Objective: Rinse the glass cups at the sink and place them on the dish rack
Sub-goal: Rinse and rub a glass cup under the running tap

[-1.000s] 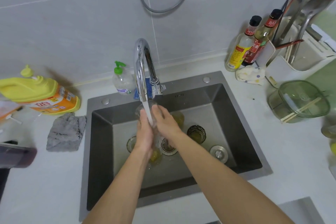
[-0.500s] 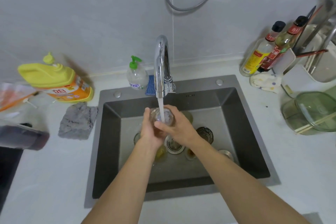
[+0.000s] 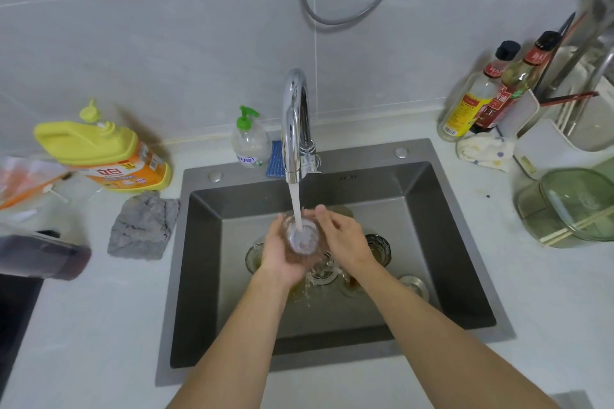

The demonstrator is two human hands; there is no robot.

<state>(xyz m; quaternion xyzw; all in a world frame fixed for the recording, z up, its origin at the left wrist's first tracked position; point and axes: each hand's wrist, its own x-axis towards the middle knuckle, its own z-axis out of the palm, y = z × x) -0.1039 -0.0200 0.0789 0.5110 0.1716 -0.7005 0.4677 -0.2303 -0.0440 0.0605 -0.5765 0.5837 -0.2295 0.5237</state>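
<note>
Water (image 3: pixel 295 206) falls from the chrome faucet (image 3: pixel 294 123) straight into the mouth of a glass cup (image 3: pixel 302 236) held between both hands over the sink (image 3: pixel 448 242). The cup is clear, with a ribbed or patterned wall, and is tilted so its opening faces up toward the stream; froth fills its inside. The left hand (image 3: pixel 277 256) cradles it from the left and beneath, fingers curled round the wall. The right hand (image 3: pixel 342 242) grasps the opposite side, fingers bent against the glass with one fingertip raised near the rim.

More cups stand on the sink floor under and around the hands: one (image 3: pixel 253 257) just left of the left hand, one (image 3: pixel 380 247) just right of the right wrist, another (image 3: pixel 324 272) directly below the hands. Some hold yellowish liquid. A round drain cover (image 3: pixel 413 285) lies to the right of the right forearm.

On the pale counter (image 3: pixel 83 325), left of the hands, lie a gray cloth (image 3: pixel 143 226) and a yellow detergent jug (image 3: pixel 99 153). Beyond the hands, beside the faucet, stand a pump bottle (image 3: pixel 249 143) and a blue sponge (image 3: pixel 275 159). Far right of the hands are two sauce bottles (image 3: pixel 468 106), a white rag (image 3: pixel 485 151), a white utensil holder (image 3: pixel 564 129) and a green lidded glass bowl (image 3: pixel 571 206). Gray tiles (image 3: pixel 166 26) cover the wall, where a hose (image 3: pixel 349 10) loops.
</note>
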